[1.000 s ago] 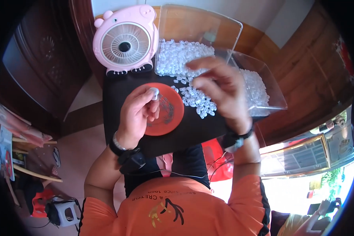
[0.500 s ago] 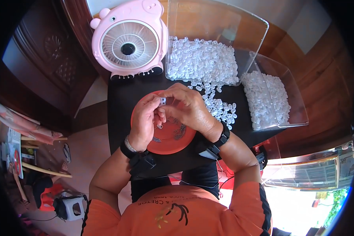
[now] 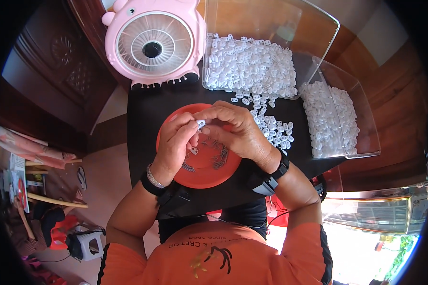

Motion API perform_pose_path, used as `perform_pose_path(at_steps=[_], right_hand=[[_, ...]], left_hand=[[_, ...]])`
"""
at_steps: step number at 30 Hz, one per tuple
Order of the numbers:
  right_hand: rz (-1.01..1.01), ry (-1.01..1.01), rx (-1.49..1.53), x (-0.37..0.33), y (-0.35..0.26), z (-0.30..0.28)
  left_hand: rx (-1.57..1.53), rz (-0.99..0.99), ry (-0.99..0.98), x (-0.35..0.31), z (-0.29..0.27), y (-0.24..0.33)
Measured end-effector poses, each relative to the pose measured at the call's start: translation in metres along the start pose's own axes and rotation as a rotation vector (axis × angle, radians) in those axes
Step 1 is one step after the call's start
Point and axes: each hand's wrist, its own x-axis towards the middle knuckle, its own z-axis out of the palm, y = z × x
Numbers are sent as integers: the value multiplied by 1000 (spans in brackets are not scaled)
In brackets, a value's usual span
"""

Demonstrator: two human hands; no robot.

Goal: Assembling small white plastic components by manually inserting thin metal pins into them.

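While the left hand pinches a small white bit between its thumb and first finger, the right hand comes in close from the other side. The left thumb and finger press right on the white bit. The right thumb and first finger make a loose curve, with some room between their tips, and the tips are right by the white bit. I can't tell if they touch it, or if they have something tiny between them. The white bit is up over a round red plate. Just under the left fingers a second bit shows; I can't tell if the hand has it or it lies on the plate. Thin grey sticks lie in the plate in little piles. The plate sits on a black table. Beside the right hand, a loose pile of white bits lies on the table and runs back to a big clear box, which has a heap of them inside. To its right is a small clear box with more. A pink fan stands at the back left. Each wrist wears a black band.
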Motion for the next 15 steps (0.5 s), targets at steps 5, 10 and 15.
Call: perform_pose_path(at_steps=[5,10,15], right_hand=[[75,-46,42,0,6,-6],[111,-20,90,-2,7,-8],[310,30,366,-2,3,-1]], left_hand=[[210,86,-46,-2,2,10],[314,64,-100,-4,3,14],[46,-28,-71,-3,0,3]])
